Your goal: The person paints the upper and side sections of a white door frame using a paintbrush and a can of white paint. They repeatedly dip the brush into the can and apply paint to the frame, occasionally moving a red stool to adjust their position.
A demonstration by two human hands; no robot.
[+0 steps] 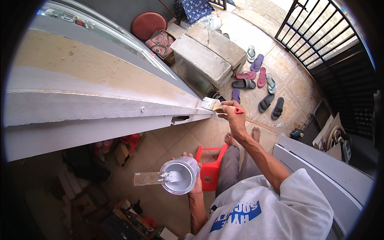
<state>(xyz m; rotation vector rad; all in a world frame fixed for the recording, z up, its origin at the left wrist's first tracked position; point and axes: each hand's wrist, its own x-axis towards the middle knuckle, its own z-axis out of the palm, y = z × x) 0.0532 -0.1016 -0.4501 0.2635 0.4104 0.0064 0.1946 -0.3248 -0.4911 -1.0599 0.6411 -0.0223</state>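
My left hand (196,182) is wrapped round a paint can (193,166) that holds white or pale grey paint. A flat wooden stick (148,179), its inner end coated with paint, sticks out over the can's rim. In my right hand (234,116) is a paintbrush (216,105) with a red-tipped handle, its bristles white with paint. Those bristles touch, or nearly touch, the right end of a long wooden frame board (120,106). White covers the board's lower face, while bare tan shows on part of its upper face (104,60).
A red plastic stool (211,170) stands beside my legs. Concrete blocks (202,60) lie past the frame's end, near several scattered sandals (262,77). A black metal gate (320,36) is at upper right, white panels (320,176) at right. Boxes and clutter (132,216) fill the lower left.
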